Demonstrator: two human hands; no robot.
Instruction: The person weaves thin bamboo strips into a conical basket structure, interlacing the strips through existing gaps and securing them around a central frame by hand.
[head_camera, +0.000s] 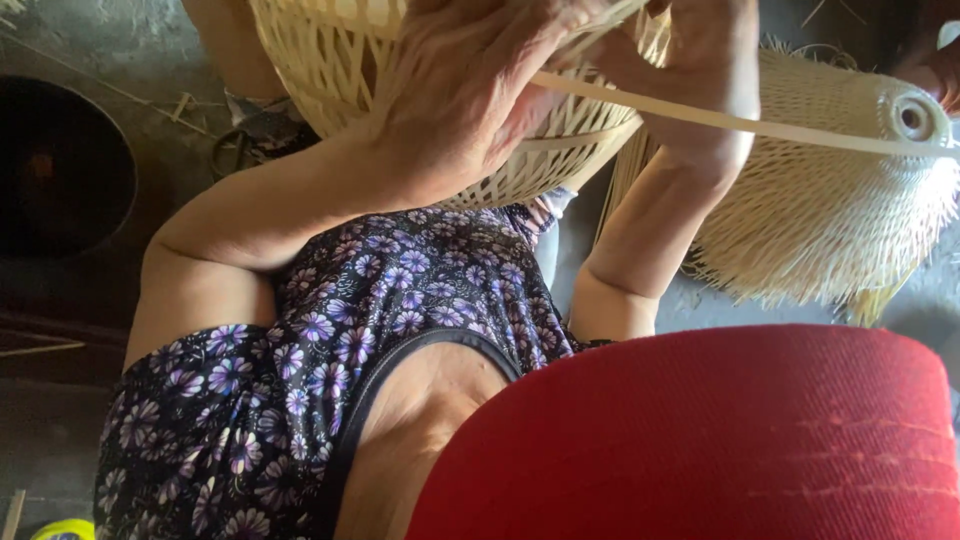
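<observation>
On the woven bamboo basket (330, 60), both hands' fingers pinch a flat strip (720, 120).

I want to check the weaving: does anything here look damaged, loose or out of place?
Nothing looks damaged. One long flat strip sticks out sideways from the woven basket under both hands, and the second woven piece has loose, unfinished strip ends along its edge.

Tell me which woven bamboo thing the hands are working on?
The rounded open-weave basket at the top middle. Both the left hand and right hand rest on it. The other woven piece, with loose fringed ends, lies untouched on the floor at the right.
</observation>
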